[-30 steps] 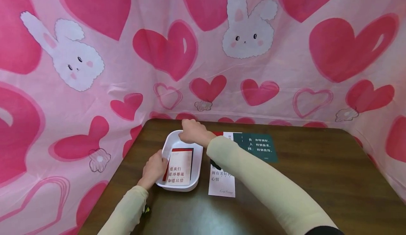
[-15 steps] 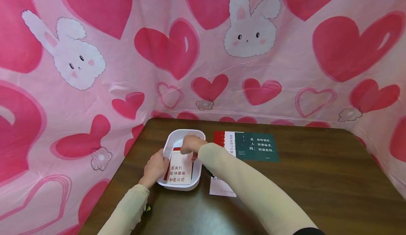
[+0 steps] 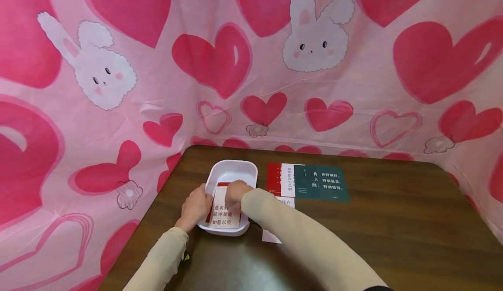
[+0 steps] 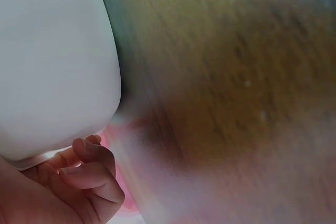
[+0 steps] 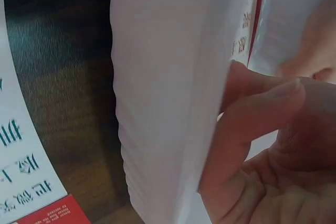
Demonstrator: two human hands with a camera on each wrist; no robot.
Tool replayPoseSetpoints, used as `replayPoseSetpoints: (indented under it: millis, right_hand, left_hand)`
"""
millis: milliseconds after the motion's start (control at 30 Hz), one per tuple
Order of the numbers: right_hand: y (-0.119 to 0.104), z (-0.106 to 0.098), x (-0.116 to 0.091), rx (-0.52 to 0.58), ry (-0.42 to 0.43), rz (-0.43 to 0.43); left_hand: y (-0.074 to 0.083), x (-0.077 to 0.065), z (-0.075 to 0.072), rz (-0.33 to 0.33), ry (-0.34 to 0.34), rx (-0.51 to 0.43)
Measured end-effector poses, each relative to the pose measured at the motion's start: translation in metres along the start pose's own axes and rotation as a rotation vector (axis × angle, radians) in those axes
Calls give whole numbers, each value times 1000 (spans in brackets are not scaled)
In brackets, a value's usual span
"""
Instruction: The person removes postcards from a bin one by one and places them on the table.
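A white plastic basin (image 3: 228,163) stands at the left of the table, with a small stack of printed cards (image 3: 225,222) lying in it. The top card is cream with dark red Chinese characters. My left hand (image 3: 197,206) grips the basin's left rim; in the left wrist view its fingers curl under the edge. Inside the basin, my right hand (image 3: 237,191) is over the right side of the top card. In the right wrist view the right hand (image 5: 278,140) has bent fingers by the basin wall, one reaching to the card; I cannot tell whether they pinch it.
Right of the basin, several cards lie in an overlapping row: a red card (image 3: 273,178), a white card (image 3: 287,179) and dark green cards (image 3: 332,186). A pale card (image 3: 270,237) lies nearer, partly under the right forearm. A pink heart-patterned cloth (image 3: 267,77) hangs behind the brown table (image 3: 393,221).
My right hand has come from the basin's far rim down into it, over the cards, moving toward me. My left hand has kept its place on the left rim.
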State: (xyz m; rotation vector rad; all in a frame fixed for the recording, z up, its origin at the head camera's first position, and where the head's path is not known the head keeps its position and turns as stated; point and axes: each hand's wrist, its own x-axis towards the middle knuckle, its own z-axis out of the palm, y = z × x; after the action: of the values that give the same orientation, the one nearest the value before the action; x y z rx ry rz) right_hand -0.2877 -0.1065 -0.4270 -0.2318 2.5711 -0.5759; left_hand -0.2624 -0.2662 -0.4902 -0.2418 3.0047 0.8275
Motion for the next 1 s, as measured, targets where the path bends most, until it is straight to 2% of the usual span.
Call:
replayPoseSetpoints:
  millis: [167, 433, 633, 767, 867, 1000]
  right_hand:
    - [-3, 11, 0, -142, 1, -21]
    - [-3, 23, 4, -159, 74, -2]
    - [-1, 23, 3, -105, 68, 5]
    - [1, 22, 11, -77, 58, 5]
    - [3, 18, 17, -33, 60, -1]
    - [6, 12, 22, 78, 60, -11]
  left_hand:
    - [-1, 0, 0, -2, -5, 2]
    - [0, 0, 1, -3, -6, -12]
    - [0, 1, 0, -1, -9, 5]
    - [0, 1, 1, 6, -9, 14]
    - [0, 1, 1, 7, 1, 15]
    - [-1, 1, 1, 20, 28, 20]
